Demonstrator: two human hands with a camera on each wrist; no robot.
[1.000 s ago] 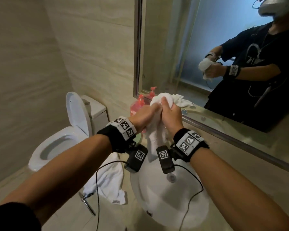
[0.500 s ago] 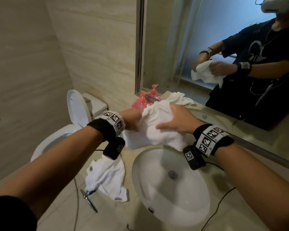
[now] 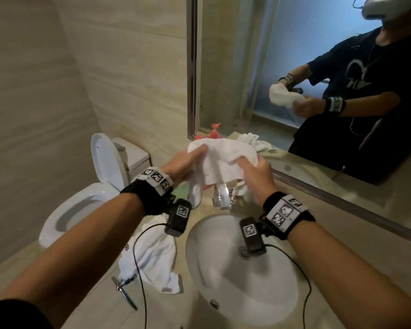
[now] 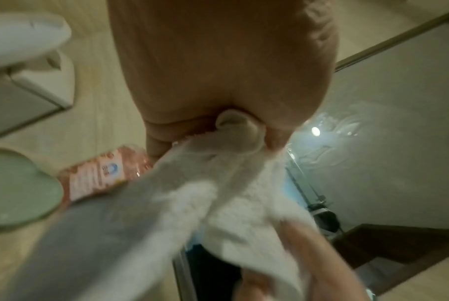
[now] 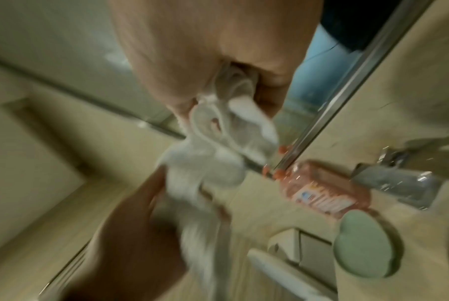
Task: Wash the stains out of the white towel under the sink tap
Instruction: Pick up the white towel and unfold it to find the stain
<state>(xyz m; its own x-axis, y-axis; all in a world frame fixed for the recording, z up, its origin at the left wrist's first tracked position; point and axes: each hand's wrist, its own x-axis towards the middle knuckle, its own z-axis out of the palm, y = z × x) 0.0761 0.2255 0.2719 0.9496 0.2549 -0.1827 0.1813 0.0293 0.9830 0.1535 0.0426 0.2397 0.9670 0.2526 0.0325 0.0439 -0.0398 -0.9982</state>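
My left hand grips the left end of the white towel, fingers curled into the cloth. The towel hangs bunched between both hands, held up above the tap and behind the basin, clear of both. My right hand grips the right end, fingers closed over a fold.

Assessment: no water is visible at the tap, and I cannot tell whether the towel is wet. To do this step well, I judge the stained patch should be found and turned outward, then lowered under the spout before rubbing cloth against cloth. The grips should stay close together so the rubbing is firm, and the hanging ends should stay over the basin, not the counter.

View comparison, left to right. The head view alone shows the toilet, a second white cloth draped at the counter edge, and the mirror reflecting both hands on the towel. The left wrist view shows a towel hem tucked into my palm, plus a pink bottle and a green soap dish. The right wrist view, blurred, shows folds bunched under my fingers. No view shows a stain clearly.
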